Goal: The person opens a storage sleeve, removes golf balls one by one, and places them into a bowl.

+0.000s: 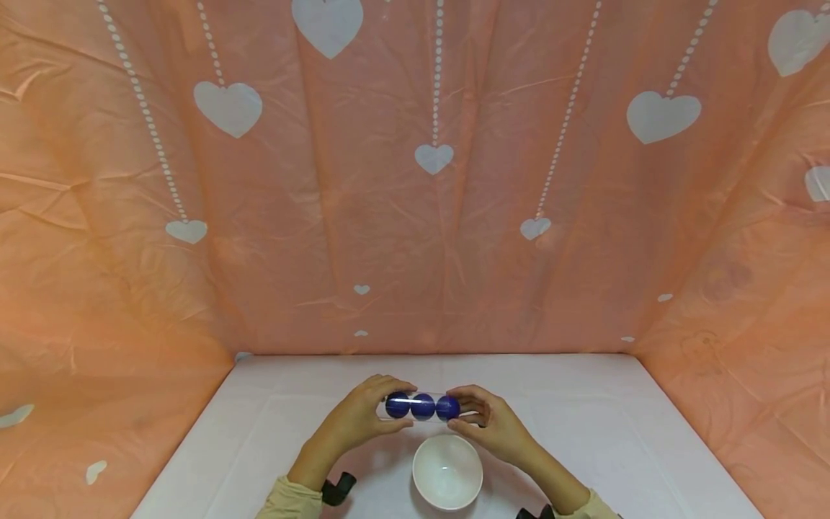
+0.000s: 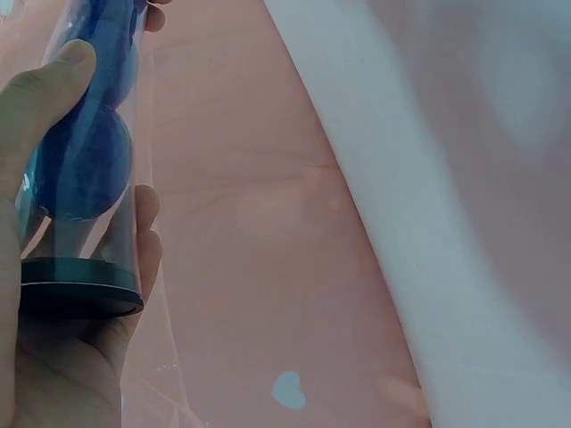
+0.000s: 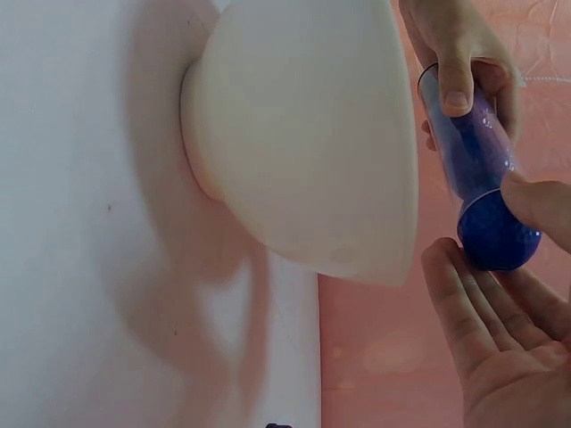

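Note:
A clear plastic tube [image 1: 410,417] with three blue balls [image 1: 423,407] in a row lies level between the hands, above the table. My left hand [image 1: 363,412] grips its left end, thumb along one side and fingers round the other. A black cap [image 2: 80,290] closes that end, close to the left palm. At the other end a blue ball [image 3: 498,234] bulges out past the tube's rim. My right hand [image 1: 489,425] pinches around this ball, thumb at the rim and fingers on the opposite side. A white bowl [image 1: 447,472] stands upright just below the right hand.
The white tabletop [image 1: 292,418] meets an orange sheet [image 1: 402,238] with white hearts at the back and both sides. Dark wrist-camera parts [image 1: 338,489] show by the sleeves, near the front of the table.

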`<state>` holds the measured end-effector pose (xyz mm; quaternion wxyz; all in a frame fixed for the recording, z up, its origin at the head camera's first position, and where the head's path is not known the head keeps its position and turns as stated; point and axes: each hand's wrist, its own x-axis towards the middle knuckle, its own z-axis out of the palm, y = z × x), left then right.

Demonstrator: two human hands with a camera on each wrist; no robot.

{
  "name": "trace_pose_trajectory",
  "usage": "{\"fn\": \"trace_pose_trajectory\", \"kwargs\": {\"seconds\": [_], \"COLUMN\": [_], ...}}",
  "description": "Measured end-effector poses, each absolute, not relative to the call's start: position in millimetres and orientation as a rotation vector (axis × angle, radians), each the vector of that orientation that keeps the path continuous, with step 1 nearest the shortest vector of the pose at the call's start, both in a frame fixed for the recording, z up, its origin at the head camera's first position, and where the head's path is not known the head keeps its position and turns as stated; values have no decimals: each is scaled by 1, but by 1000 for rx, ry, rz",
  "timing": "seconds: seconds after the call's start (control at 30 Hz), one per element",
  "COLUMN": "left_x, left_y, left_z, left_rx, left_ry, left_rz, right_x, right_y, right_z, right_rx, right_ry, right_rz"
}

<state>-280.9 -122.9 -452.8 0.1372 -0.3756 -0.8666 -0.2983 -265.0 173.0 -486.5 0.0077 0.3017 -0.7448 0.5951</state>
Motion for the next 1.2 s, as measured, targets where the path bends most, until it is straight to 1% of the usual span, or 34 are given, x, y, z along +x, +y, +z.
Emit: {"fn": "trace_pose_trajectory", "kwargs": {"seconds": [0.57, 1.2], "left_x": [-282, -286], "left_y": [-127, -130], "left_z": [-456, -458], "left_rx": [-1036, -1088], "left_ry": [-2514, -2442], "left_rz": [-887, -970], "right_x": [-266, -270], "right_y": [178, 181], "right_z": [-488, -484], "right_rx": [934, 955], "right_ry": [-2333, -2289], "right_rz": [1760, 1752]}}
